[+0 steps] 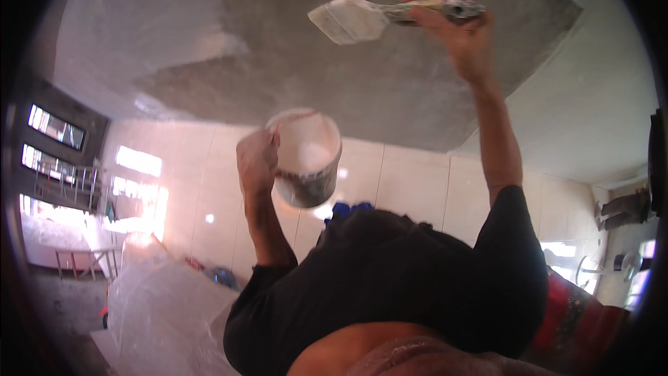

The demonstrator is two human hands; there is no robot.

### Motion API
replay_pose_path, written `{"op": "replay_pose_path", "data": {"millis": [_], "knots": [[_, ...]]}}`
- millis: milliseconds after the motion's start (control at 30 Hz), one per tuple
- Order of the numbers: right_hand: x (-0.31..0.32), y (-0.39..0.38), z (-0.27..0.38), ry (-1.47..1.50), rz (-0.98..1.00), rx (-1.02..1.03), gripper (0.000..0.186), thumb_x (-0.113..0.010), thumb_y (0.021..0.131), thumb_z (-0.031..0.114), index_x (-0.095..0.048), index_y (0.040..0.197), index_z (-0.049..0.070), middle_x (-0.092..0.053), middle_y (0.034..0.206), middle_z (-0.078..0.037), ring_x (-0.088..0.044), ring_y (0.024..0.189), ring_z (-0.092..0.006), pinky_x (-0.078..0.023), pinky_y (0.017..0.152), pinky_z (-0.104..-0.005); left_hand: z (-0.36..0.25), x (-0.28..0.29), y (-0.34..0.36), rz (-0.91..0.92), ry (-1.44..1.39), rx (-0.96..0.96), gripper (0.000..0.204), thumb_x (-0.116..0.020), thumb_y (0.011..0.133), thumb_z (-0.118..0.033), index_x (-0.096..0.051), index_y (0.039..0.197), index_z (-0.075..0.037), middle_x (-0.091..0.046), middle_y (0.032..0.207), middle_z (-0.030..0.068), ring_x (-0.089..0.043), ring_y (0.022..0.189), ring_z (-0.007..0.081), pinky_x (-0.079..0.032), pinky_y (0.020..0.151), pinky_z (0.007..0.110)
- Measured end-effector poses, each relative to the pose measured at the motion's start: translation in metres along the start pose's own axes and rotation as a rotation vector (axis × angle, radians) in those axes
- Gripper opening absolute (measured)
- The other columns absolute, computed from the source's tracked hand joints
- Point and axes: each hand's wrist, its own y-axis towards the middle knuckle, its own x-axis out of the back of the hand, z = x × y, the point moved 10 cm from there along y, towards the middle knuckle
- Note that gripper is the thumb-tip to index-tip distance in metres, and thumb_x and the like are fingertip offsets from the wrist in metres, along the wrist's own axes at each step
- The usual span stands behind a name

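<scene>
My right hand is raised at the upper right, its fingers closed round the handle of a wide paintbrush. White paint coats the bristles, which point left in front of the wall; whether they touch it I cannot tell. My left hand grips the left side of a paint bucket at chest height. White paint shows inside the bucket, and its outside is dark and smeared. Behind the brush the wall is bare grey, with a paler coated area toward the left.
Light floor tiles run along the foot of the wall. Plastic sheeting covers something at the lower left, near a metal rack. A fan and a red covered item stand at the lower right.
</scene>
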Motion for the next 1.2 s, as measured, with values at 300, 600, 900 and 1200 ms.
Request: {"op": "replay_pose_path", "data": {"millis": [300, 600, 900, 1200], "knots": [[-0.103, -0.103, -0.057, -0.135, 0.638, -0.228, 0.018, -0.074, 0.080, 0.009, -0.071, 0.096, 0.002, -0.072, 0.089, -0.011, -0.068, 0.077, -0.0178, -0.054, 0.072, -0.0272, 0.008, -0.011, 0.006, 0.071, 0.033, 0.128, 0.024, -0.052, 0.087, -0.013, -0.057, 0.067, 0.000, -0.034, 0.052, -0.0075, -0.023, 0.044, 0.0010, -0.013, 0.042, 0.024], [-0.188, -0.168, -0.112, -0.266, 0.900, -0.197, 0.021, -0.074, 0.079, 0.015, -0.070, 0.097, 0.005, -0.067, 0.076, -0.015, -0.062, 0.065, -0.0292, -0.047, 0.063, -0.0389, 0.021, -0.029, -0.005, 0.206, 0.085, 0.228, 0.024, -0.053, 0.087, -0.014, -0.058, 0.069, 0.001, -0.033, 0.050, -0.0080, -0.021, 0.045, 0.0014, -0.014, 0.044, 0.024], [-0.204, -0.192, -0.125, -0.409, 0.985, -0.150, 0.020, -0.070, 0.077, 0.013, -0.071, 0.096, 0.007, -0.068, 0.077, -0.016, -0.065, 0.075, -0.0332, -0.051, 0.071, -0.0422, 0.030, -0.042, -0.016, 0.266, 0.108, 0.246, 0.025, -0.055, 0.088, -0.016, -0.060, 0.071, 0.001, -0.034, 0.050, -0.0083, -0.022, 0.044, 0.0011, -0.015, 0.043, 0.023], [-0.204, -0.200, -0.132, -0.460, 1.019, -0.169, 0.024, -0.070, 0.076, 0.015, -0.071, 0.099, 0.007, -0.068, 0.076, -0.016, -0.065, 0.073, -0.0337, -0.052, 0.071, -0.0419, 0.034, -0.046, -0.018, 0.287, 0.123, 0.249, 0.026, -0.054, 0.089, -0.017, -0.061, 0.070, 0.000, -0.035, 0.050, -0.0086, -0.023, 0.045, 0.0002, -0.015, 0.043, 0.022]]}}
